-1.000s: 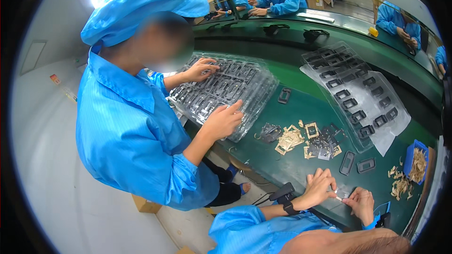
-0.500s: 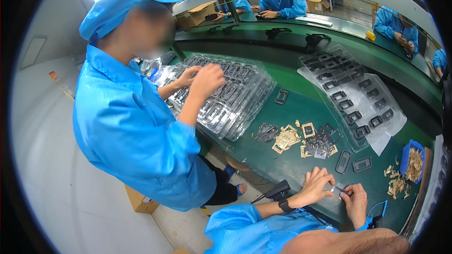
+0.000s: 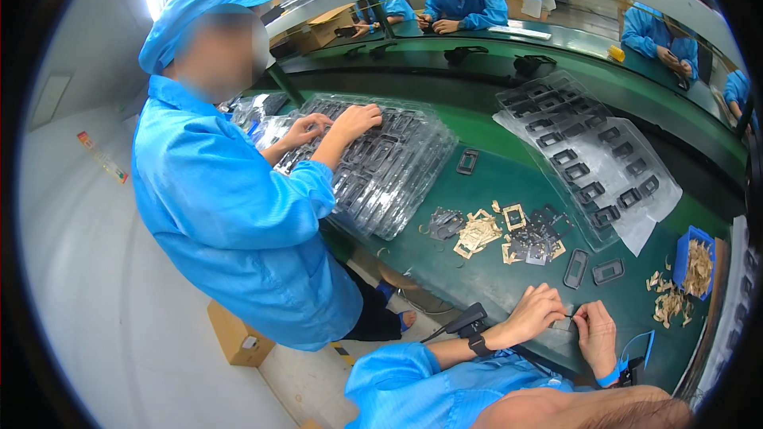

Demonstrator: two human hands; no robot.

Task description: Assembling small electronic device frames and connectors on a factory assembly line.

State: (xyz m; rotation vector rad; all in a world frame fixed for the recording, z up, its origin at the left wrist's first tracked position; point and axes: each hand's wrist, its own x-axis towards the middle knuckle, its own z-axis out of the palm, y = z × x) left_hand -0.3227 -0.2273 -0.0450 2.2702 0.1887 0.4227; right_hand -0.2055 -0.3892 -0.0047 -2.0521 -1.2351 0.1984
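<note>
Over the front edge of the green bench, my left hand [image 3: 534, 319] and my right hand [image 3: 596, 335] face each other with fingertips pinched. A small thin dark piece [image 3: 568, 317] spans the short gap between them, held at my right fingertips. What my left fingers pinch is too small to make out. Just below lies a pale, see-through patch [image 3: 563, 334], perhaps film. Beyond my hands, two dark rectangular frames lie on the bench, one upright [image 3: 576, 269] and one sideways [image 3: 608, 271].
Farther out are a heap of tan cut-out pieces [image 3: 478, 234], dark flat pieces [image 3: 536, 240] and a clear tray [image 3: 592, 210] of dark frames. A blue bin [image 3: 682, 258] of tan scraps stands right. At left, a co-worker [image 3: 230, 214] handles stacked clear trays [image 3: 397, 190].
My hands stay close together, with the fingertips lower and the dark piece now level between them. The co-worker's hands have come down onto the stacked trays. The view has shifted slightly.
</note>
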